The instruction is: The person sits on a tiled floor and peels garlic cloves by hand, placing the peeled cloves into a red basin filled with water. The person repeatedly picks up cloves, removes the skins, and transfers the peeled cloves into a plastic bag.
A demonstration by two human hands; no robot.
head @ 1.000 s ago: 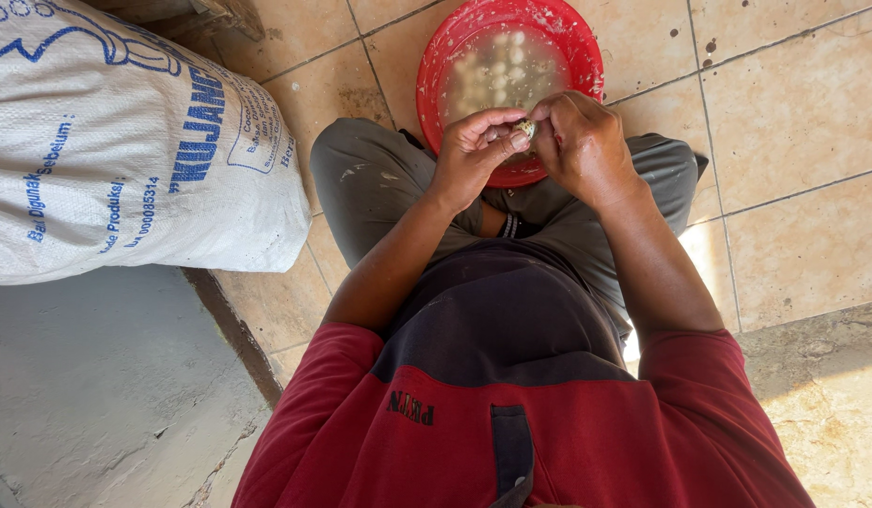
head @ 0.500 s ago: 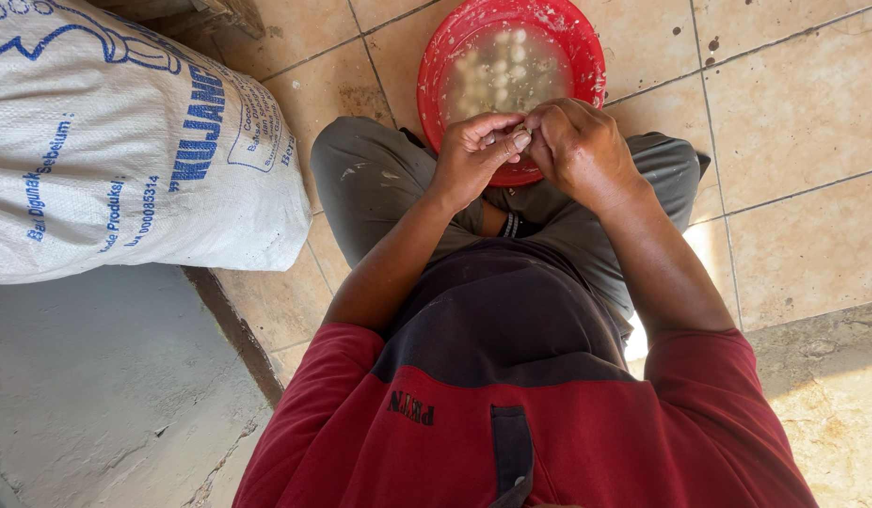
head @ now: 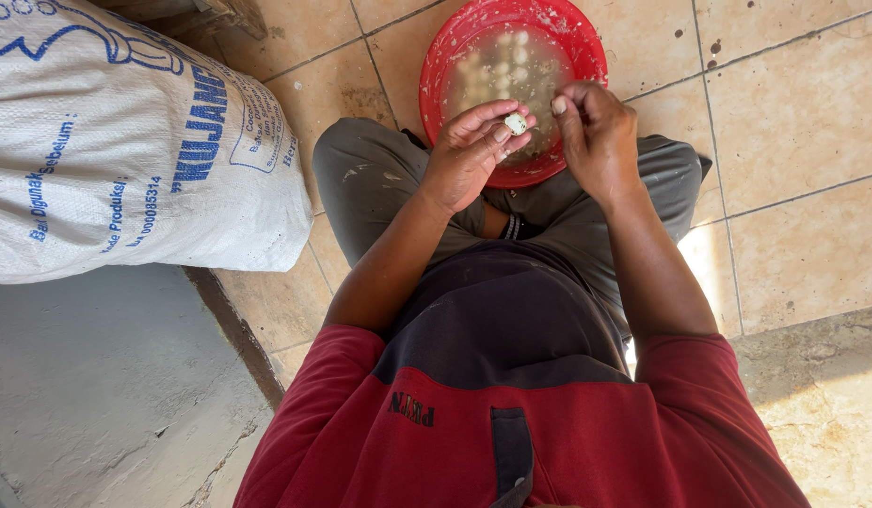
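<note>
Here, small white piece (head: 516,123) pinched in left hand (head: 469,155) fingers (head: 500,132)

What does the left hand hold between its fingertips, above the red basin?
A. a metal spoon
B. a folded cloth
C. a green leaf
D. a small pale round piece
D: the left hand pinches a small pale round piece over the red basin, while the right hand is close beside it.

The hands have come apart: a moment ago they were pressed together over the red basin (head: 586,56), now the right hand (head: 596,136) has drawn off, and the left hand (head: 469,155) pinches the small pale piece (head: 516,123) alone.
</note>
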